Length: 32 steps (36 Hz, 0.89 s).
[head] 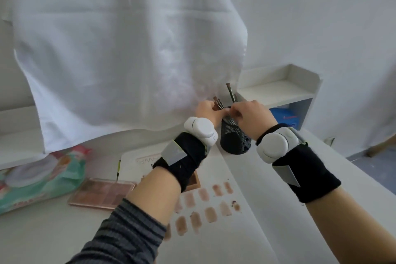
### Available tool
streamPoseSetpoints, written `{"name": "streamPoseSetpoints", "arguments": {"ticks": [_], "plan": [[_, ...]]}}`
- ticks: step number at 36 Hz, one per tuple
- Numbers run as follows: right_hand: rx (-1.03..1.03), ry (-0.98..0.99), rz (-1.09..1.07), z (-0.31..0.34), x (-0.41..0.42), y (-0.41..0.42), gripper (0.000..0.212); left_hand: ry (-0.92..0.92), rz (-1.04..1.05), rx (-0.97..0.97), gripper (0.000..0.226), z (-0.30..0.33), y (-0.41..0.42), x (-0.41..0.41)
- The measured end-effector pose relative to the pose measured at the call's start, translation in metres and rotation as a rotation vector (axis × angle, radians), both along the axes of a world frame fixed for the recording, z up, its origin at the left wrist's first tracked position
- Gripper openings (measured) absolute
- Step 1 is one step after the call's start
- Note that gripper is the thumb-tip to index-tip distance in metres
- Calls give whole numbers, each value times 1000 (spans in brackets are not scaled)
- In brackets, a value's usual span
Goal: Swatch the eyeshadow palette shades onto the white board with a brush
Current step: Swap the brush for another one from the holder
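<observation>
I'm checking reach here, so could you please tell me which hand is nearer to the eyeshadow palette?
Left. The left hand is at the brushes in the black mesh cup, with its forearm passing beside the eyeshadow palette. The right hand is over the cup's far side.

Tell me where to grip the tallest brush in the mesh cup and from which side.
Pinch the tallest brush on its bare upper handle, coming from above. It stands nearly upright, bristles up, clear of the others, while its lower end sits in the black mesh cup behind both hands.
</observation>
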State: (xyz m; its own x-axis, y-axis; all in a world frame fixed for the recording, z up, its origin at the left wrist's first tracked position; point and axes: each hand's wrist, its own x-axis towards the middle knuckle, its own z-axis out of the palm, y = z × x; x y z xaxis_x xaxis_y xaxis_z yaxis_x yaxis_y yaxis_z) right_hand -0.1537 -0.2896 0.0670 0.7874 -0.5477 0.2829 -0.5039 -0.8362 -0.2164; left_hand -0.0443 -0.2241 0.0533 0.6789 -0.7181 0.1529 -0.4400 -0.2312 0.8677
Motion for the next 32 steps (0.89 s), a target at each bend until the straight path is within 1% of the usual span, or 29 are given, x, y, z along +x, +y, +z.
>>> {"name": "streamPoseSetpoints", "arguments": {"ticks": [5, 6, 8, 9, 14, 17, 18, 20, 21, 25, 32], "plan": [[38, 38, -8, 4, 4, -2, 21, -42, 19, -43, 47, -5, -1, 5], [46, 41, -7, 4, 4, -2, 19, -46, 23, -59, 42, -5, 0, 5], [71, 33, -8, 3, 5, -3, 17, -41, 19, -93, 24, -1, 3, 2], [86, 20, -9, 3, 5, -3, 16, -36, 18, -106, 20, 0, 4, 1], [115, -78, -28, 0, 6, -2, 14, -39, 14, -104, 20, 3, 2, 4], [128, -107, -50, 0, 8, -1, 16, -14, -7, -84, 33, 5, 3, 6], [136, -114, -58, 0, 8, -1, 16, -7, -15, -88, 33, 6, 4, 6], [153, -137, -76, 0, 8, 0, 17, 12, -34, -114, 20, 8, 7, 4], [160, -150, -86, 0, 8, 0, 18, 20, -35, -134, 17, 9, 8, 4], [175, -182, -82, 1, 7, 3, 22, 49, -40, -187, 17, 12, 13, 4], [174, -173, -66, 4, 5, 8, 19, 106, -31, -224, 23, 21, 19, 0]]}}
